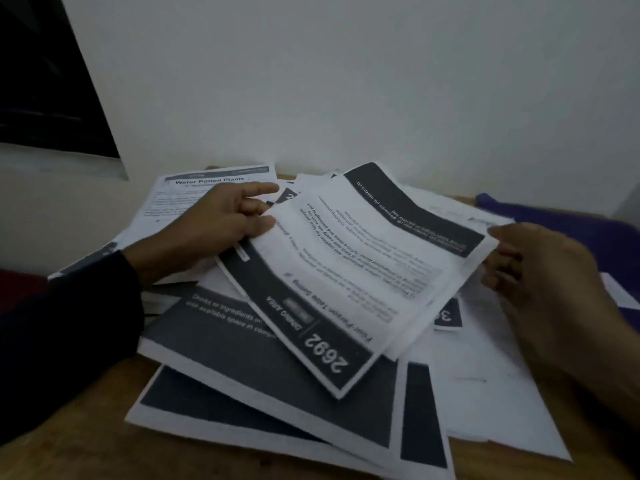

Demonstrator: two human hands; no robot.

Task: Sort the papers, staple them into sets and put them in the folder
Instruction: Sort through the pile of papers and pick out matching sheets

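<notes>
A loose heap of printed papers point(311, 403) covers the wooden table point(79, 431). On top lies a thin bundle of sheets point(363, 251), fanned and turned upside down to me; the lowest visible one carries a dark band with "2692". My left hand point(221, 226) holds the bundle's left edge, thumb on top and forefinger stretched out. My right hand point(540, 282) grips the bundle's right edge with curled fingers. A purple folder point(561, 216) lies at the right, partly under papers. No stapler shows.
A sheet headed "Water Potted Plants" point(207, 188) lies at the back left. A white wall point(346, 81) rises directly behind the table. A dark window or panel point(45, 81) fills the upper left corner.
</notes>
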